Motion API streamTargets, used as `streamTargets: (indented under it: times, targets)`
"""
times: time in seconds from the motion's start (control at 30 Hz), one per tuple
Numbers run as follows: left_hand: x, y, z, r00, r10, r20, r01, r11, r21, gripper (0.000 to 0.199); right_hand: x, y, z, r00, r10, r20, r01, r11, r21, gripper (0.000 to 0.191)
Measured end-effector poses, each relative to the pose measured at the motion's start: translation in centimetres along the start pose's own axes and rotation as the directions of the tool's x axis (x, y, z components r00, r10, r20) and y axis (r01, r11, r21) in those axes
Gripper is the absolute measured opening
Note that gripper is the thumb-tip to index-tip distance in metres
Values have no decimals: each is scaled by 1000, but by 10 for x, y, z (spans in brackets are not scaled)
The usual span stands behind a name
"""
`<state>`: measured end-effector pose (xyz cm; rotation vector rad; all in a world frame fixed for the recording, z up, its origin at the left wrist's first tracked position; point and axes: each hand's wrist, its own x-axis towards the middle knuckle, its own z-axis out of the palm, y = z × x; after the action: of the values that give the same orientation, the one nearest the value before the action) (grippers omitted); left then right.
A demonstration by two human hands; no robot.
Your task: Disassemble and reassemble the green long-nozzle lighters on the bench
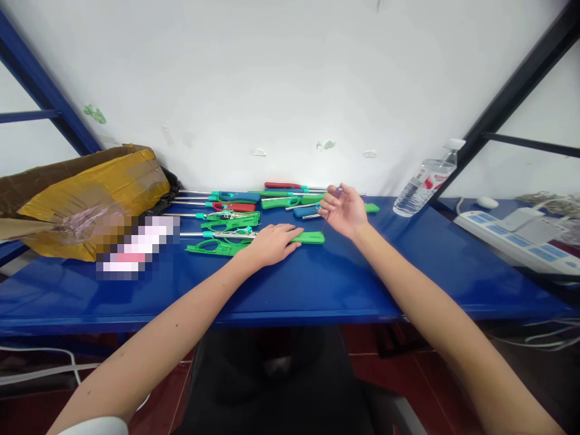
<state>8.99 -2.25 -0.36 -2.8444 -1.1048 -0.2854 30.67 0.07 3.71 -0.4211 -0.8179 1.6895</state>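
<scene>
My left hand (273,244) lies over a green long-neck lighter (313,237), fingers and thumb on either side of its handle, holding it against the table. The lighter's metal tube points left, and a loose green half-shell (222,248) lies beside it. In my right hand (348,210) is a thin screwdriver (325,224), pinched with curled fingers. Its slim shaft slants down to the handle's right end; most of its grip is hidden. Just behind my hands are several more lighters, among them a red one (233,207) and a blue one (244,197).
The blue table (290,296) stands against a white wall. A taped cardboard box (95,205) sits at the left, near a pixelated patch. At the right are a water bottle (423,181), a power strip (521,241) with plugs, and cables. Metal frame posts rise on both sides.
</scene>
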Motion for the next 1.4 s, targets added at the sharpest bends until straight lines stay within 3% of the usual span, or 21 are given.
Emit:
streamTargets:
  times: [0.2, 0.33, 0.53, 0.73, 1.1, 1.27, 1.4]
  targets:
    - [-1, 0, 1, 1000, 4, -6, -4, 1000, 7, 44, 5, 0, -5, 999, -14, -32, 14, 1000, -28, 43]
    - [0, -1, 1, 1000, 6, -8, -6, 1000, 8, 44, 3, -3, -9, 999, -38, 8, 38, 995, -88, 39]
    - [0, 0, 1, 1000, 6, -6, -6, 1000, 8, 44, 2, -6, -6, 999, 51, -15, -52, 994, -92, 28]
    - [0, 0, 1, 1000, 5, -9, -5, 1000, 10, 44, 7, -3, -7, 1000, 14, -20, -17, 990, -136, 49]
    - [0, 0, 0, 1000, 6, -6, -6, 1000, 12, 44, 1, -2, -3, 1000, 9, 13, -7, 992, -129, 32]
    - [0, 0, 0, 1000, 5, 1, -5, 1000, 14, 44, 6, 1, -5, 1000, 17, -17, -19, 990, -141, 47]
    - [0, 0, 0, 1000, 6, 0, -6, 1000, 6, 44, 2, 1, -5, 999, 33, 10, -32, 996, -84, 48]
